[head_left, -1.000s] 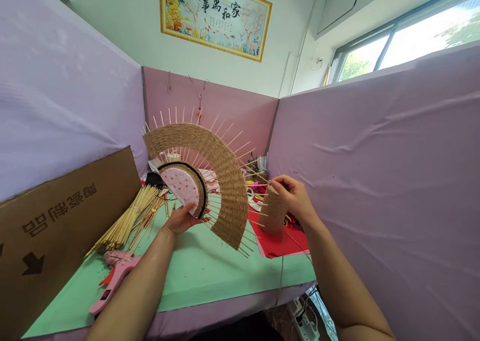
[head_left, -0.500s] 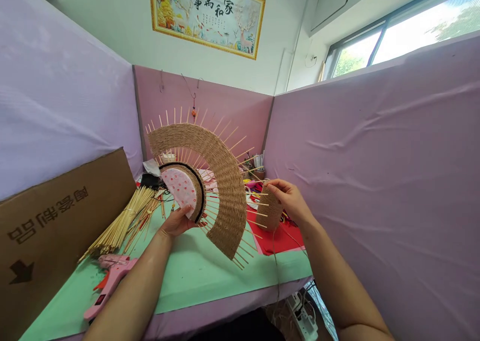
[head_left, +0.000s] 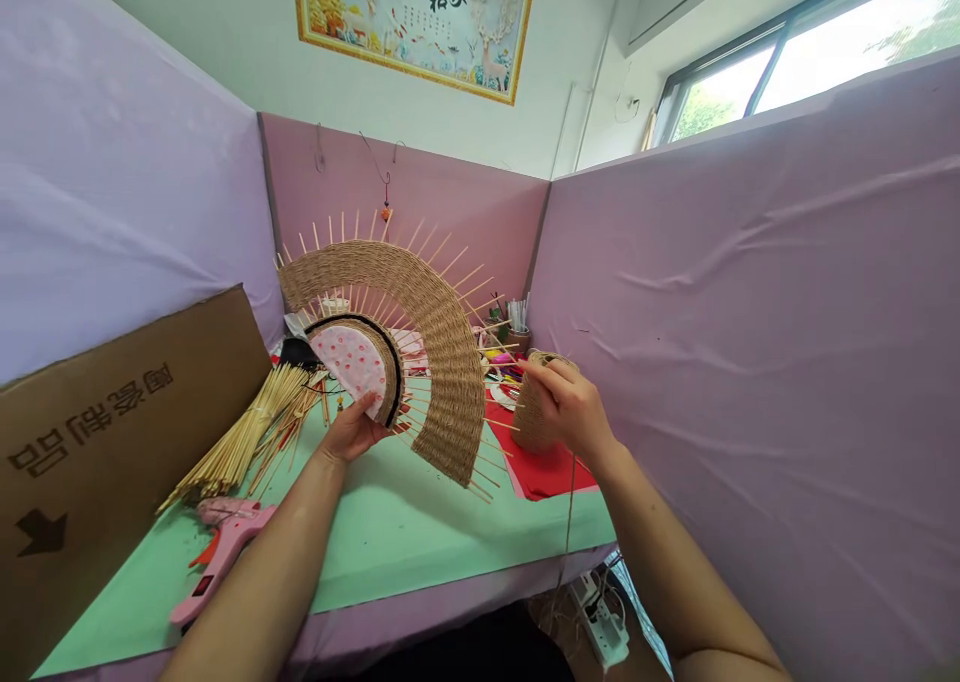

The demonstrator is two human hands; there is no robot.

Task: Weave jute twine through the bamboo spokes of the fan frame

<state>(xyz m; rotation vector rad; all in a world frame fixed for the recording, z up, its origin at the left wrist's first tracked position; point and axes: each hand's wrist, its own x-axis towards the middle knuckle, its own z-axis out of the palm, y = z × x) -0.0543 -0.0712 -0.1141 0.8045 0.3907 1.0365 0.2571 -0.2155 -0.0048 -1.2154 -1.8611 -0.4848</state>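
A half-round woven fan (head_left: 454,362) made of brown twine stands raised over the table, its thin wooden sticks poking out past the outer edge. Pink fabric with red dots covers its small inner half-circle (head_left: 349,367), bordered by a black band. My left hand (head_left: 356,430) grips the fan at this inner part, thumb on the front; the other fingers are mostly hidden behind. Beside the stick tips on the right, my right hand (head_left: 566,402) pinches a strand of twine (head_left: 571,502), which hangs below the hand past the table edge. Behind that hand stands a twine spool (head_left: 531,417), partly covered.
Left on the green tabletop (head_left: 405,532) lie a bundle of wooden sticks (head_left: 232,437) and a pink glue gun (head_left: 225,557). A cardboard box (head_left: 112,462) flanks them. Red fabric (head_left: 544,477) lies at right. Below the edge is a power strip (head_left: 600,622). Partitions enclose the table.
My right hand has turned and moved slightly down and left, fingers now pointing toward the fan. The hanging twine has shifted right. The fan has moved slightly left and up in view.
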